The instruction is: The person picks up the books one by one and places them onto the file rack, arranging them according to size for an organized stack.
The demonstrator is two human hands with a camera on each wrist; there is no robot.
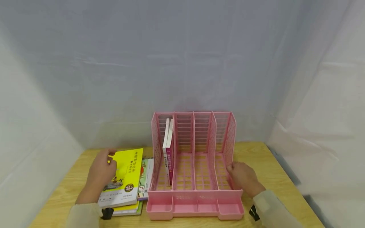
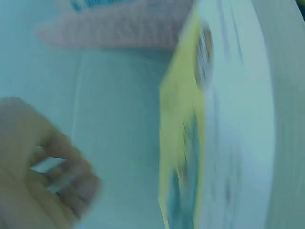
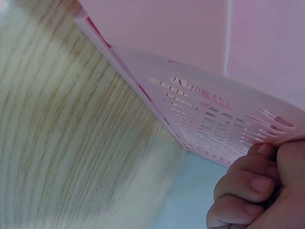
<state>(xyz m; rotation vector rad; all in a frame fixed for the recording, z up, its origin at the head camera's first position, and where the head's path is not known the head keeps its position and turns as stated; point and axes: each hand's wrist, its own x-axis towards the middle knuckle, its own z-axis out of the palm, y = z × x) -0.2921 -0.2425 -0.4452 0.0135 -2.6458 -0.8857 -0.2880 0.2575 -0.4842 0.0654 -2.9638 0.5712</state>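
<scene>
My left hand (image 1: 102, 169) hovers over the left side of a yellow-covered book (image 1: 125, 167), which tops a stack on the table. In the left wrist view the fingers of that hand (image 2: 47, 167) are loosely bent with nothing in them, apart from the book (image 2: 228, 133). A pink desktop file rack (image 1: 185, 207) with upright dividers stands right of the stack. My right hand (image 1: 246, 177) pinches the rack's right side wall, its curled fingers showing beside the slotted panel (image 3: 200, 114) in the right wrist view. Two slim books (image 1: 169, 148) stand in the rack's leftmost slot.
Under the yellow book lie more books (image 1: 129, 209), and a book with a colourful cover (image 1: 146, 177) pokes out between stack and rack. White sheeting (image 1: 182, 63) surrounds the wooden table (image 1: 253, 152) at the back and sides.
</scene>
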